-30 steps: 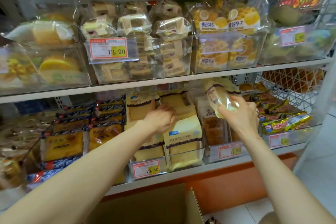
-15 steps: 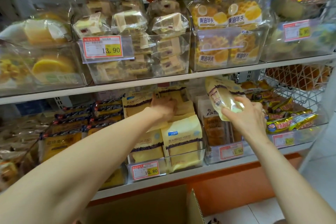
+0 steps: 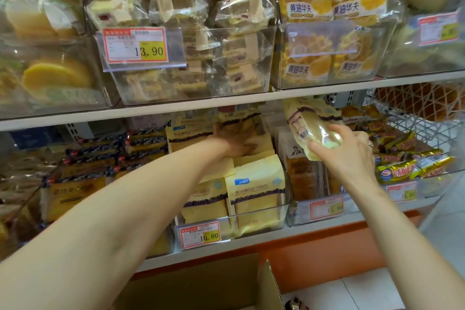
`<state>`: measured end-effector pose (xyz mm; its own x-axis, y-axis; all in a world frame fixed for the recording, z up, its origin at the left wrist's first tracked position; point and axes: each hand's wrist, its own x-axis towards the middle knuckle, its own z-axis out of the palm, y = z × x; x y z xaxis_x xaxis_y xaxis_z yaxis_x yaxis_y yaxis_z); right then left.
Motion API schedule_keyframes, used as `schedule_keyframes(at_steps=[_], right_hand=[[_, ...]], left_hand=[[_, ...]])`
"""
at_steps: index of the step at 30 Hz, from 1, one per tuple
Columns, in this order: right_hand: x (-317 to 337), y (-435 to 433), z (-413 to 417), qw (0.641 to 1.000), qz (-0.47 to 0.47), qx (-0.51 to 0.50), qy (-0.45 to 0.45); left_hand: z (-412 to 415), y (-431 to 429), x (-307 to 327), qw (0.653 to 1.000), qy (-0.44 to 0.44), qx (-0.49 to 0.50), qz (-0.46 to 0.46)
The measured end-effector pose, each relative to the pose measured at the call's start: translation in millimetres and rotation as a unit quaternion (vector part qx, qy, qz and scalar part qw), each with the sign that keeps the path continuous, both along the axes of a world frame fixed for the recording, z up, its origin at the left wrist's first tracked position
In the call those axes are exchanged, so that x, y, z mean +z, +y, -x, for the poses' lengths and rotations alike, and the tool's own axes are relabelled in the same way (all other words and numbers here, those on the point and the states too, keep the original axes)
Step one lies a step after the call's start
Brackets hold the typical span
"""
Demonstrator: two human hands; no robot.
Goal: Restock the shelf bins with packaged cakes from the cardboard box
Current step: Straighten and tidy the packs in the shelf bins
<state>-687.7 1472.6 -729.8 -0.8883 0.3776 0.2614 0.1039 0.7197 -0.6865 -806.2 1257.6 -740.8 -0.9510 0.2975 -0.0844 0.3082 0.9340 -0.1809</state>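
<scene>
White shelf (image 3: 226, 105), seemingly tiled floor (image 3: 364, 289) below

The white metal shelf board (image 3: 302, 94) caps the lower bay at 12 o'clock, leaving a low gap above the cream-yellow cake packs (image 3: 255, 196) that crowd the clear plastic bin (image 3: 261, 211). The left hand (image 3: 235, 142) fills that gap. At 2 o'clock the right hand (image 3: 349, 156) and its clear-ended pack (image 3: 309, 126) block the neighbouring bin (image 3: 299, 211), and at 6 o'clock a brown cardboard flap (image 3: 270, 287) stands up.
</scene>
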Motion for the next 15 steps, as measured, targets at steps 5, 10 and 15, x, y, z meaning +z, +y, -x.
schedule_keyframes(at_steps=[5, 10, 15], right_hand=[[4.7, -16.1, 2.9, 0.999, -0.038, -0.001, 0.014], [11.5, -46.4, 3.9, 0.995, -0.089, 0.029, 0.013], [4.7, -87.0, 6.8, 0.983, -0.17, 0.072, 0.004]], left_hand=[[-7.3, 0.5, 20.3, 0.994, 0.033, -0.016, -0.107], [-36.6, -30.7, 26.8, 0.986, 0.08, -0.006, -0.149], [-75.6, -70.2, 7.9, 0.986, 0.082, 0.019, -0.146]])
